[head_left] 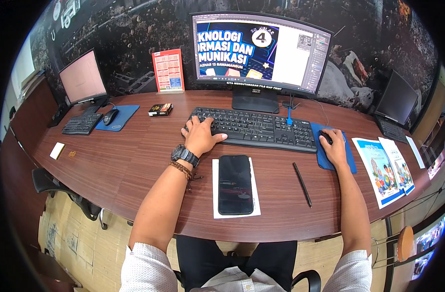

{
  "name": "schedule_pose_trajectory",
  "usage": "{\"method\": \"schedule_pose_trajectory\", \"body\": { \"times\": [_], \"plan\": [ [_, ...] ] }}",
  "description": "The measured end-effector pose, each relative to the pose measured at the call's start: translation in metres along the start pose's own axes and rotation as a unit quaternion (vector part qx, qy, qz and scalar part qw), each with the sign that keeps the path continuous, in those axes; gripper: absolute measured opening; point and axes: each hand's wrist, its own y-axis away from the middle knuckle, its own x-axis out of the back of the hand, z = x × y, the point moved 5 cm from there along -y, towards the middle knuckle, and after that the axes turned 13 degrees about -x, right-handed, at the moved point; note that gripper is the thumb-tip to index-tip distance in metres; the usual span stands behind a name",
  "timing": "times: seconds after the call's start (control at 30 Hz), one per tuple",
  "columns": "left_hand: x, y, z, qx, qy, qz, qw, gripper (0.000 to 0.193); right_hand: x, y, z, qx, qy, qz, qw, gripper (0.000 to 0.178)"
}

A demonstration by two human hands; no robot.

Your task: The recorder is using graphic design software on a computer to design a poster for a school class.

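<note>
My left hand (201, 136) rests on the left end of a black keyboard (256, 127), fingers spread over the keys and thumb stretched to the right. A dark watch and brown bead bracelets circle that wrist. My right hand (333, 146) is curved over a black computer mouse (324, 136) on a blue mouse pad (350, 155). Behind the keyboard a monitor (300, 58) shows a colourful cover design beside a white area. Between my forearms a black phone (235, 185) lies on white paper (215, 194), its screen dark. A black pencil-like stick (302, 185) lies to its right.
Printed cartoon covers (378, 170) lie on the right of the brown desk (149, 146). At left are a second keyboard (81, 123), mouse (111, 117) and monitor (83, 78). A small black box (160, 109) stands before a red upright card (168, 71). Another monitor (397, 97) is at far right.
</note>
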Motion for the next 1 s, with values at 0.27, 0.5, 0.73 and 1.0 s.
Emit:
{"method": "schedule_pose_trajectory", "body": {
  "times": [0.27, 0.5, 0.73, 1.0],
  "plan": [
    [-0.0001, 0.0007, -0.0006, -0.001, 0.004, -0.006, 1.000, 0.077, 0.0001, 0.0007, -0.0003, -0.006, 0.000, -0.007, 1.000, 0.033],
    [-0.0012, 0.0001, -0.0008, -0.004, 0.012, -0.001, 1.000, 0.077, -0.0008, 0.0007, -0.0001, -0.010, 0.009, -0.011, 1.000, 0.035],
    [-0.0012, -0.0009, -0.0020, -0.003, -0.006, -0.009, 1.000, 0.080, -0.0023, 0.0009, -0.0006, -0.016, 0.009, -0.017, 1.000, 0.033],
    [-0.0025, -0.0015, -0.0029, -0.003, -0.008, -0.008, 1.000, 0.081, -0.0018, 0.0002, 0.0009, -0.007, 0.009, -0.013, 1.000, 0.034]
  ]
}}
